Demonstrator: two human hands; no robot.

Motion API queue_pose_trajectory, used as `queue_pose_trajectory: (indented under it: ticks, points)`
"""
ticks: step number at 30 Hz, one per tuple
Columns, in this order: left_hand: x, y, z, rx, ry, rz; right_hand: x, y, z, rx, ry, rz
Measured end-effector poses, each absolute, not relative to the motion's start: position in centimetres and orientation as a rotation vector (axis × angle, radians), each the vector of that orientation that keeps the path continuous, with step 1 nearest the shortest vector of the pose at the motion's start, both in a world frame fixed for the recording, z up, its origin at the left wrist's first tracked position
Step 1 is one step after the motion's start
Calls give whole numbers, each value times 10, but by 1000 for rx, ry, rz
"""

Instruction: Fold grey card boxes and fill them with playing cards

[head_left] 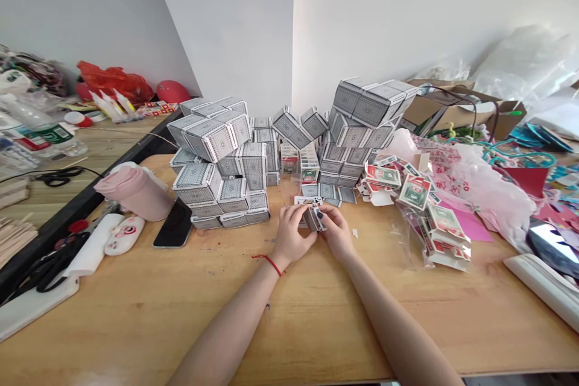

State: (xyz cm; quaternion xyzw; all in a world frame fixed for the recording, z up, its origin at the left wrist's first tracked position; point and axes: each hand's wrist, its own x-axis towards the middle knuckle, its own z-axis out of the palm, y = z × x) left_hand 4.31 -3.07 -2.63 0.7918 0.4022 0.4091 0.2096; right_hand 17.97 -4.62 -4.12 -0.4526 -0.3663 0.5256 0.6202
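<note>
Forearms [230, 319], LH [292, 235] & RH [335, 230] grip round card block [312, 221], grey side twd cam, long axis unclear

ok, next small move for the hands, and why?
Probably square up the edges of the small grey card piece before letting go. The left hand and right hand both have fingers on it, and the grey-and-white patterned card blocks stacked at left show crisp corners to match. Fingers hide part of its shape, so that's a judgement.
</note>
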Motion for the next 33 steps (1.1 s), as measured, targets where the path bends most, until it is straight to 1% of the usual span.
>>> queue_pose_trajectory:
  ticks: [6,12,21,28,33]
  points:
    - [46,-31,-34,2152,1034,1110,180,-45,-42,-1054,-853,1235]
    - [47,-34,-32,2113,1013,1082,181,-46,-42,-1048,-928,1194]
    - [47,-32,-35,2109,1079,1079,182,-46,-46,-1077,-929,1196]
    - [46,-29,-40,2099,1128,1091,179,-48,-36,-1095,-1059,1109]
    - [46,-29,-41,2111,1140,1104,176,-49,-32,-1127,-1027,1123]
